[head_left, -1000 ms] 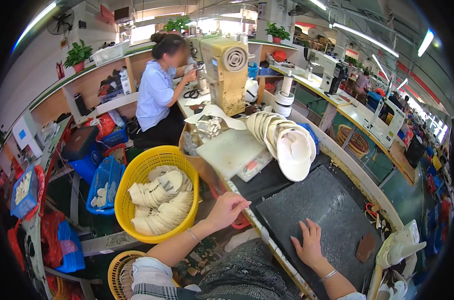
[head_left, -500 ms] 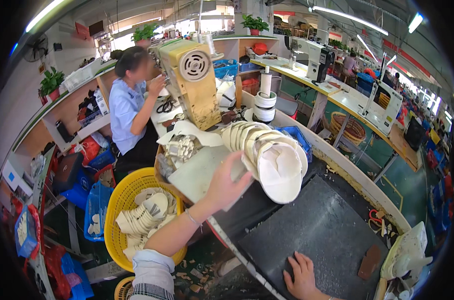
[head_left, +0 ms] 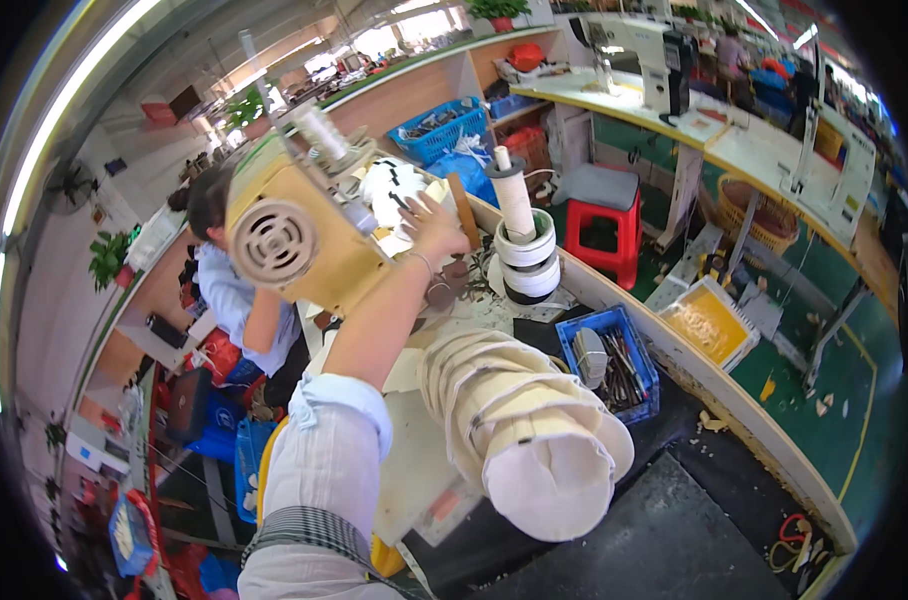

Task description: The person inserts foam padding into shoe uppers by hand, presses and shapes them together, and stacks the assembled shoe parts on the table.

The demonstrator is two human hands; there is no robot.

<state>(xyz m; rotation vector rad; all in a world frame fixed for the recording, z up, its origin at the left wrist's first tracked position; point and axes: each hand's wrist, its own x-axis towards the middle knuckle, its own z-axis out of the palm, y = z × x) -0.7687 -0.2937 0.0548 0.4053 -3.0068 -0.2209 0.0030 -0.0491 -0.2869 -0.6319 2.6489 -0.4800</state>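
My left hand (head_left: pixel 437 228) reaches past the sewing machine (head_left: pixel 294 235) with its fingers spread. Its fingertips are at white pieces with black marks (head_left: pixel 389 190), over or against them; I cannot tell whether they touch. Below the forearm a nested row of cream, cupped shoe-upper-like pieces (head_left: pixel 549 490) lies on its side, the open end toward me. A pale board (head_left: pixel 409 450) is under and beside this row. To the right of the hand stand a white thread cone (head_left: pixel 514 205) and stacked rolls of white and black tape (head_left: pixel 529 270). My right hand is out of the picture.
A blue basket (head_left: pixel 646 400) of tools sits right of the row. Beyond the bench edge are a red stool (head_left: pixel 604 235) and another sewing table (head_left: pixel 734 145). A co-worker (head_left: pixel 234 290) sits behind the machine. Red-handled scissors (head_left: pixel 794 530) lie near the right edge.
My left hand has moved from beside the cream stack to the far pieces behind the machine. The view has shifted closer to the machine. My right hand, earlier flat on the dark mat, has left view.
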